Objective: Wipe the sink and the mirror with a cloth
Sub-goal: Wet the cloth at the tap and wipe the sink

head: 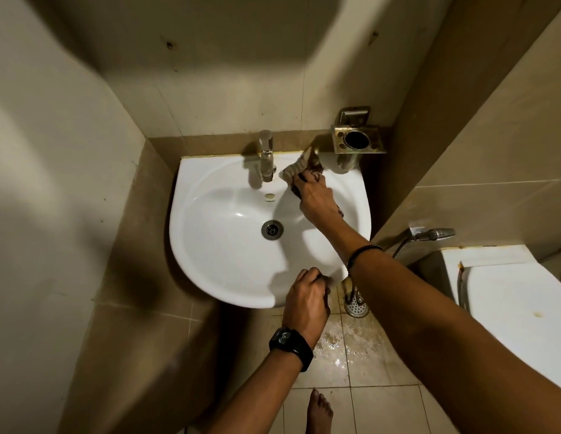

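Note:
A white wall-mounted sink fills the middle of the view, with a chrome tap at its back and a metal drain in the bowl. My right hand presses a brown patterned cloth against the back right rim of the sink, just right of the tap. My left hand, with a black watch on the wrist, grips the sink's front rim. No mirror is in view; only bare wall shows above the sink.
A metal tumbler holder is fixed to the wall at the sink's back right. A toilet stands at the right, with a spray hose beside it. The floor tiles are wet, a floor drain lies under the sink, and a bare foot stands below.

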